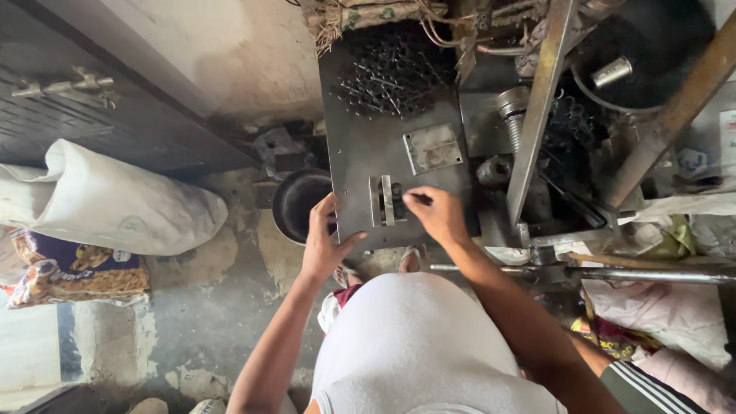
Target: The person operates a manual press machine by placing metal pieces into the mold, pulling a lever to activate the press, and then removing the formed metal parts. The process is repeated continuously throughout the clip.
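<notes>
A dark steel work plate (pixel 360 153) lies in front of me with a small slotted jig (pixel 386 201) near its front edge. My right hand (pixel 438 215) pinches a small dark metal piece (pixel 414 198) right beside the jig. My left hand (pixel 322 241) rests on the plate's front left corner, fingers over the edge, holding nothing I can make out. A heap of small dark metal pieces (pixel 391 73) covers the plate's far end. A square steel patch (pixel 433 148) is bolted mid-plate.
A black round bowl (pixel 295 203) sits on the floor below the plate's left side. A long flat lever bar (pixel 540 100) and a threaded screw (pixel 512 115) stand to the right. White sacks (pixel 115 203) lie at left; a steel rod (pixel 613 272) runs at right.
</notes>
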